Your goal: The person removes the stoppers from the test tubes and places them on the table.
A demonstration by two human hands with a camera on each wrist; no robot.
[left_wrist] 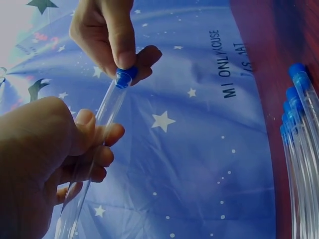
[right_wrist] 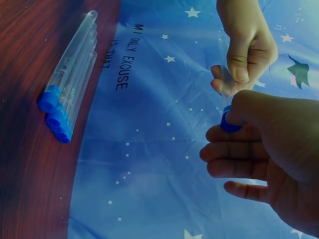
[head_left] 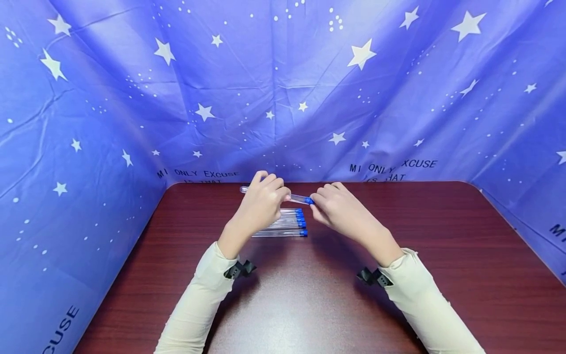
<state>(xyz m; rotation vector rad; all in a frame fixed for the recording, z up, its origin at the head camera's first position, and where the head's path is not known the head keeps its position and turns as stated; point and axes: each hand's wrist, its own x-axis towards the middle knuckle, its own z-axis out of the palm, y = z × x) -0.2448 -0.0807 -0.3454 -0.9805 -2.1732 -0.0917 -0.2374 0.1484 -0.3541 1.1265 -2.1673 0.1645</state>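
Note:
A clear test tube (head_left: 299, 198) is held above the table, its rounded end to the left. My left hand (head_left: 264, 199) grips the tube around its middle, thumb on one side and fingers on the other. At the tube's right end sits a blue cap (left_wrist: 124, 78), which my right hand (head_left: 339, 210) pinches between thumb and forefinger. In the right wrist view, the other fingers of that hand extend past the cap (right_wrist: 230, 121). Just below the hands, several capped test tubes (head_left: 285, 226) lie side by side on the table, partly hidden by my left hand.
The dark red wooden table (head_left: 442, 255) has a glossy glare near its front. A blue-purple curtain (head_left: 274, 88) with white stars and printed words hangs behind the table and along both sides. Black devices (head_left: 240, 269) are strapped at both wrists.

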